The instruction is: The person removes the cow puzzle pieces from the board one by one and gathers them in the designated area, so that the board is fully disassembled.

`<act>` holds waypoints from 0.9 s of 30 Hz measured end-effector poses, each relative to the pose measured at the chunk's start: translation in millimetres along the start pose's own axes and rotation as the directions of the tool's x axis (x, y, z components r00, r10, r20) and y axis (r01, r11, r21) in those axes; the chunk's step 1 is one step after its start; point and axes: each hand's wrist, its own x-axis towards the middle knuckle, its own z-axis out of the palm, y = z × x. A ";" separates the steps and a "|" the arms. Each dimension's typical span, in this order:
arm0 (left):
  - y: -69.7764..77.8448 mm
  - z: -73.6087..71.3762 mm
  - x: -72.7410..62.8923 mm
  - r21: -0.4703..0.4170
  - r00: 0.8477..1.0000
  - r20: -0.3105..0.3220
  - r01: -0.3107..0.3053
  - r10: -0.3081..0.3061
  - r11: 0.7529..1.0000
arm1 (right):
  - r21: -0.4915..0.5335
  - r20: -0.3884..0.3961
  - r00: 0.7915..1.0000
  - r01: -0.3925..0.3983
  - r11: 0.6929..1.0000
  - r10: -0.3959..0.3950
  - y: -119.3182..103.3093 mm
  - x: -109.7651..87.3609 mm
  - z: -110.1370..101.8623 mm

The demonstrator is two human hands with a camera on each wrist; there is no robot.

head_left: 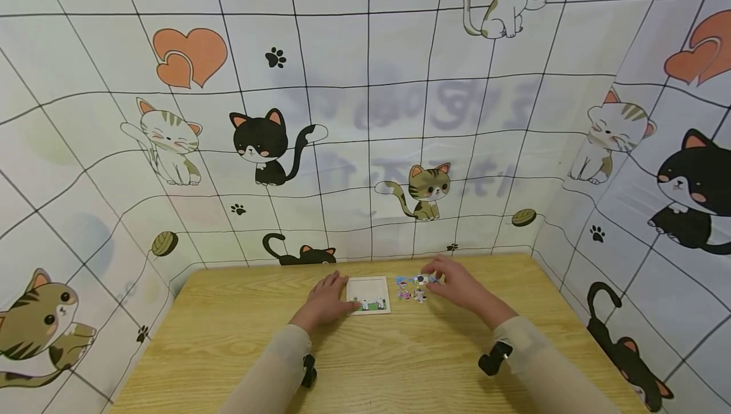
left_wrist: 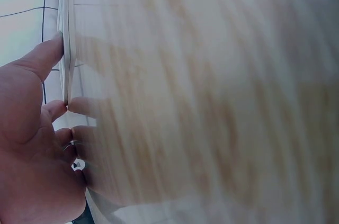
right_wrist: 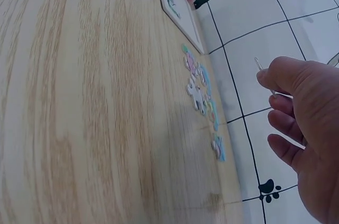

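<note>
My left hand rests at the left side of a white-rimmed jigsaw tray, fingers spread along its edge. Its thumb presses on the tray near the lower left corner. Along the tray's bottom lies a strip of joined puzzle with green and small white figures; the rest of its bed is bare white. In the right wrist view, my right hand pinches a puzzle piece between thumb and forefinger, seen edge-on and raised above the table. Its picture is hidden there.
Several loose colourful puzzle pieces lie in a small group right of the tray, beside my right hand. The light wooden table ends at a wall cloth printed with cats and grid lines.
</note>
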 end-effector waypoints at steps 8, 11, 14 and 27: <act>10.8 -10.4 -8.7 -0.008 1.000 0.008 -0.007 0.008 1.000 | 0.016 -0.023 1.000 -0.003 1.000 0.003 5.1 -8.2 -2.4; 20.4 -16.6 -15.9 -0.027 1.000 0.019 -0.006 0.007 1.000 | 0.014 -0.029 1.000 -0.009 1.000 0.009 8.5 -10.9 -2.4; 18.3 -15.3 -15.4 -0.026 1.000 0.016 -0.013 0.014 1.000 | 0.016 -0.031 0.999 -0.024 1.000 0.025 10.7 -13.1 -2.8; 5.8 -7.4 -5.9 -0.019 0.999 0.006 -0.033 0.033 0.999 | 0.016 -0.041 0.995 -0.094 0.995 0.095 16.6 -19.8 1.5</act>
